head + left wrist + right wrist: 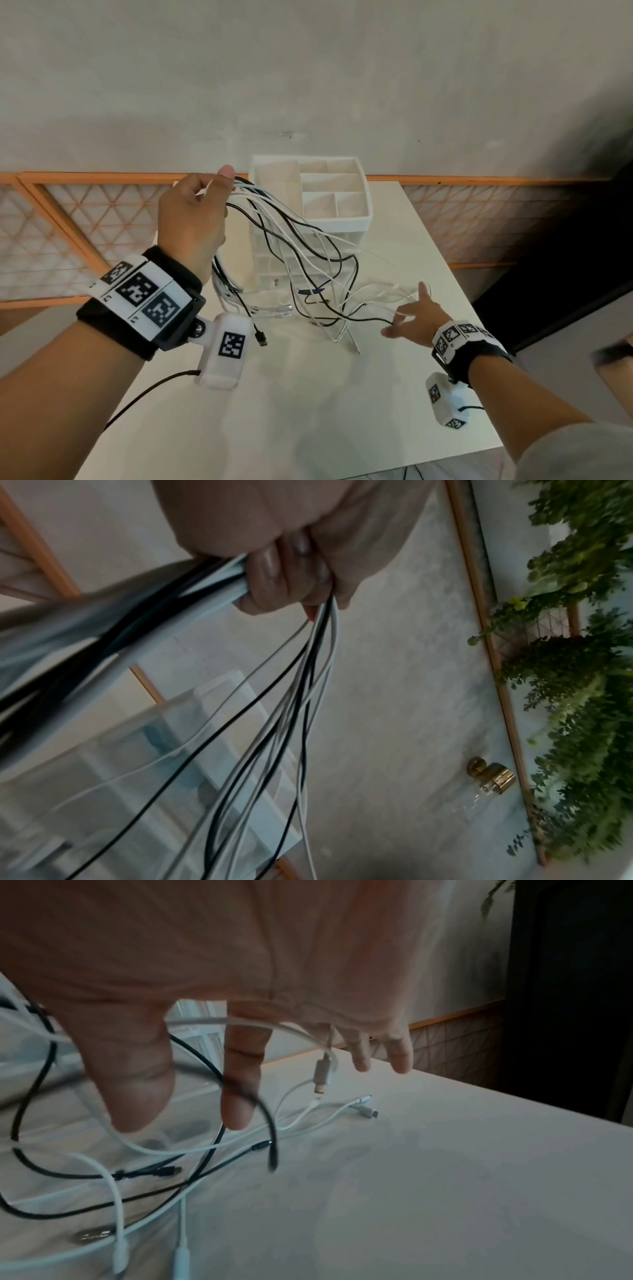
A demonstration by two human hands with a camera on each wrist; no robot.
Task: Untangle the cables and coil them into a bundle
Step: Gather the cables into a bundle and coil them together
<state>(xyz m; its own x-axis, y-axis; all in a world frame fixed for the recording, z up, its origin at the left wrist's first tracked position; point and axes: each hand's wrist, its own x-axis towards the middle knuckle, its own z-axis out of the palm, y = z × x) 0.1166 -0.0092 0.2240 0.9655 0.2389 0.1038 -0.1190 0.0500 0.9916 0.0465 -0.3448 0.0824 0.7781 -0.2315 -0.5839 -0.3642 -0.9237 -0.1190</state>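
Left hand [197, 219] raised, fingers [274, 569] curled tight. Right hand [412, 317] low, fingers [240, 1085] spread and relaxed.

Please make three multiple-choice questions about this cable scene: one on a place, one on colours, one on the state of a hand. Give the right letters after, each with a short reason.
1. Where does the white organizer stand?
A. at the far edge of the table
B. on the floor
C. on a chair

2. Which colours are the cables?
A. red and yellow
B. black and white
C. all green

3. How is the right hand?
A. a closed fist
B. fingers spread over loose cable ends
C. flat on the wall

Answers: 1 A, it stands by the wall; 2 B, the left hand grips both colours; 3 B, the right wrist view shows straight, parted fingers.
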